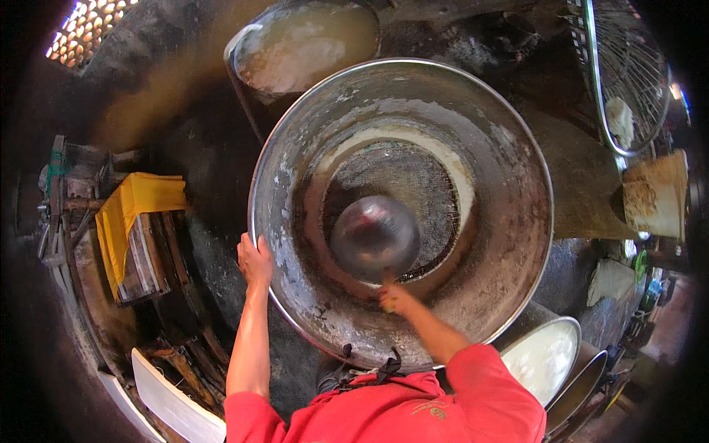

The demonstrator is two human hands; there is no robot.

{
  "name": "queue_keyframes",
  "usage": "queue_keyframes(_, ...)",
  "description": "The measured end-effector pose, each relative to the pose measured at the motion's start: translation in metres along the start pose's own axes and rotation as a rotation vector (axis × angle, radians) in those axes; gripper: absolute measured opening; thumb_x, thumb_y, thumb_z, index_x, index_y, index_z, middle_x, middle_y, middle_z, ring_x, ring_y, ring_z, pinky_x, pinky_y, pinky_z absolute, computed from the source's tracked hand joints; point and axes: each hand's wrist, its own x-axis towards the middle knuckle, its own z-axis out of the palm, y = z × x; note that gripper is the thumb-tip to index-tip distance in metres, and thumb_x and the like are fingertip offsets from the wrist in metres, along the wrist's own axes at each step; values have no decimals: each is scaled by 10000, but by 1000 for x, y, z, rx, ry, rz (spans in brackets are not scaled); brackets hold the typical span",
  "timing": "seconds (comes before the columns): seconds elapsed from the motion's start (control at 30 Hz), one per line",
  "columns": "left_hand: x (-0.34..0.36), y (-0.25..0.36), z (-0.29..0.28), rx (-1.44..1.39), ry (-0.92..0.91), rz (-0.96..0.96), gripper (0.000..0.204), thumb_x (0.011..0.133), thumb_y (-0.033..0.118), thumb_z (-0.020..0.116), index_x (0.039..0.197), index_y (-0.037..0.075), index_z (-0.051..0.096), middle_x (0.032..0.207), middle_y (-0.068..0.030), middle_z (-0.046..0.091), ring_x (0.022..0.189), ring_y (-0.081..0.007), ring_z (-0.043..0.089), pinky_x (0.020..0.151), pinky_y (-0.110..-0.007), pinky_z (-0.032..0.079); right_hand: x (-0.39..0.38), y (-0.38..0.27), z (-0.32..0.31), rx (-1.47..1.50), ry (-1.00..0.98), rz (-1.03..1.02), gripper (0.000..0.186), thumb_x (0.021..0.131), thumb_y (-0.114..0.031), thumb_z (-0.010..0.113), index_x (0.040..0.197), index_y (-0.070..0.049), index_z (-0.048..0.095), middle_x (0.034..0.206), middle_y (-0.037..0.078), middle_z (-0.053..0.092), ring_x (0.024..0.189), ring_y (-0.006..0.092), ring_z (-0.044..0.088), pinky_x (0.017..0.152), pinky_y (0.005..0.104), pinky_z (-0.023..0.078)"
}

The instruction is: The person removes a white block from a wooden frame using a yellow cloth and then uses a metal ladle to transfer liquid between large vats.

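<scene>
A wide, deep metal basin with a bright rim stands in front of me, its inner wall stained and streaked with white. Down at its bottom lies a round dark mesh inside a pale ring. My left hand is closed over the basin's left rim. Inside the basin, my right hand is closed at the near edge of a round dark metal bowl, which is shiny and slightly blurred. The bowl is over the mesh and hides part of it. Whether the bowl has a handle, I cannot tell.
Behind the basin is a round vessel of cloudy liquid. A yellow cloth drapes over stacked wood at left. Near right stands a container with white contents. A wire-ribbed basket is far right; a pale board leans near left.
</scene>
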Motion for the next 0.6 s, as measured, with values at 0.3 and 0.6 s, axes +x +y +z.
queue_keyframes(0.3,12,8,6,-61,-41,21,218,844,165,497,969,-11,465,849,-210,522,806,-398,519,700,-448,397,-53,-267,-160,-1176,1316,-452,700,723,-203,596,1335,-90,276,1009,171,578,840,348,585,763,419,465)
queue_keyframes(0.6,22,10,11,-121,-55,26,221,835,134,504,986,-23,472,869,-218,527,825,-391,526,720,-433,409,79,-129,-254,-1902,283,-514,283,732,-294,600,914,-81,637,860,110,604,754,275,586,656,422,481)
